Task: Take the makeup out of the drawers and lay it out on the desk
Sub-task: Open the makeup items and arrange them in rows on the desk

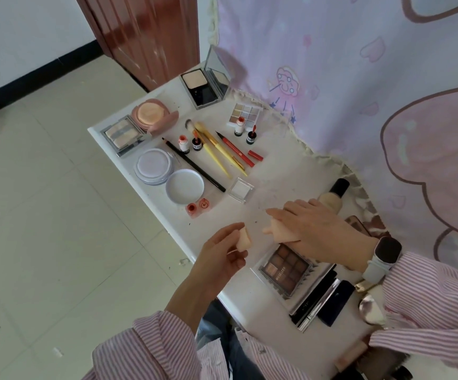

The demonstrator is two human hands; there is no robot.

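Left hand (219,253): raised just off the near-left edge of the white desk (167,215), thumb and fingertips pinching a small peach wedge-shaped makeup sponge (243,239).
Right hand (312,231): lies palm down on the desk, fingers curled over a second peach sponge (277,232) that pokes out beneath them, pressing it to the surface.
Sponge position: the pinched sponge hovers above the desk edge, apart from the desk; the other sits just beyond the open brown eyeshadow palette (285,270).
Handling: both look light, soft and squashy, likely to dent under a firm squeeze; a gentle pinch across the flat sides should do.
Layout so far: round white jars (185,186), yellow-handled brushes (216,150) and open silver compacts (123,134) lie spread over the far half.
Free spot: bare surface between the two hands looks suitable.
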